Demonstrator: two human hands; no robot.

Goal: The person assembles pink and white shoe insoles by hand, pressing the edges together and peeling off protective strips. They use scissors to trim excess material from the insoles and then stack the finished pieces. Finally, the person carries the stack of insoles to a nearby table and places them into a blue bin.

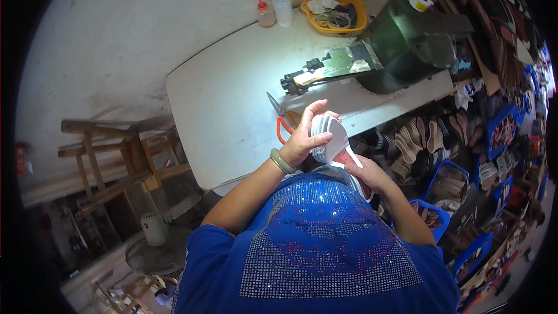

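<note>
Close in front of my body I hold a stack of white shoe pieces, with rounded ends and a pinkish-red patch low on the front one. My left hand is closed round the stack's upper left side, its thumb across the front piece. Lower down, my right hand grips the narrower end, thumb on top; its other fingers are mostly hidden. Scissors with orange-red handles lie on the white table just beyond my left hand. The exact kind of shoe part cannot be made out.
A green sewing machine stands across the white table. Behind it sit a yellow basket, a blue-capped bottle and a red-tipped bottle. Wooden stools and a fan stand left; blue crates and shoe parts crowd the right.
</note>
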